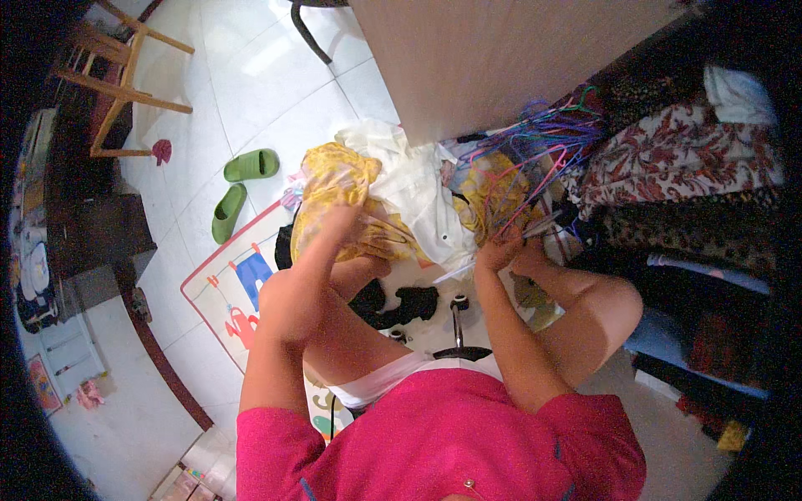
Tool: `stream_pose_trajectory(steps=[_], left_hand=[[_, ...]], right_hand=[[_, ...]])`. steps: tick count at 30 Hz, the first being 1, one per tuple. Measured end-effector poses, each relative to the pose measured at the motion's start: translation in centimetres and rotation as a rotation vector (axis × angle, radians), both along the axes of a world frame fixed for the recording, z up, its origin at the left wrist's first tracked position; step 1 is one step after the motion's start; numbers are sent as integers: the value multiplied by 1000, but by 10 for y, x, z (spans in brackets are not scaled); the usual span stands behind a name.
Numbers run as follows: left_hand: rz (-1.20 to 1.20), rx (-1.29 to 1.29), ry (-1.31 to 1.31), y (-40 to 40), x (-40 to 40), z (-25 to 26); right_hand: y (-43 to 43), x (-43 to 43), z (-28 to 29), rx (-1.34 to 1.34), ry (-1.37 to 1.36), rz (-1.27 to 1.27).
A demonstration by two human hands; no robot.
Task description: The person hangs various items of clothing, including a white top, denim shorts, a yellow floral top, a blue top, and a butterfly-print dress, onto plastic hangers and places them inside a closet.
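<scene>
My left hand (343,219) is blurred in front of a yellow patterned cloth (332,169); whether its fingers grip the cloth cannot be made out. Beside that cloth lies a sheer white garment (410,181), spread toward my other hand. My right hand (501,247) is closed around some clothes hangers, among them a white hanger (455,272) whose end sticks out to the left. A tangle of blue, purple and pink hangers (539,141) spreads just beyond this hand, over more yellow cloth (495,181).
A wooden panel (489,56) stands ahead. Patterned clothes (683,150) hang at the right. Black cloth (413,304) and a chair's metal leg (458,325) are between my legs. Green slippers (250,165), a printed mat (216,282) and a wooden chair (128,75) are at the left.
</scene>
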State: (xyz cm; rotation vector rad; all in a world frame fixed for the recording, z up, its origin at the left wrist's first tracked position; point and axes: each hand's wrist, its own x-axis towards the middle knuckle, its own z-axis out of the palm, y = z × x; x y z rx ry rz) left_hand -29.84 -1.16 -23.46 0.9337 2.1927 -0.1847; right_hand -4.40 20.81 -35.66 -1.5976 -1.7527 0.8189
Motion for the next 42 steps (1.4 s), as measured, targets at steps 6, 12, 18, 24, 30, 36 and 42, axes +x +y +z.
stream_pose_trajectory(steps=[6,12,18,24,30,36,42], left_hand=[[-5,-1,261,-40,11,-42],[-98,301,214,20,27,-95],[17,173,141,35,5,-128],[-176,401,-579,91,87,-85],[-213,599,-1360,79,202,64],[-101,1072,-969,38,268,135],[-106,1113,-1039,32,283,199]], right_hand=[[-34,27,100,-162,315,25],[-49,81,162,-123,188,256],[-57,106,184,-109,28,336],[-51,86,174,-124,127,361],[-48,82,146,-354,146,422],[-23,95,124,-1117,229,920],[-16,58,210,-695,350,1167]])
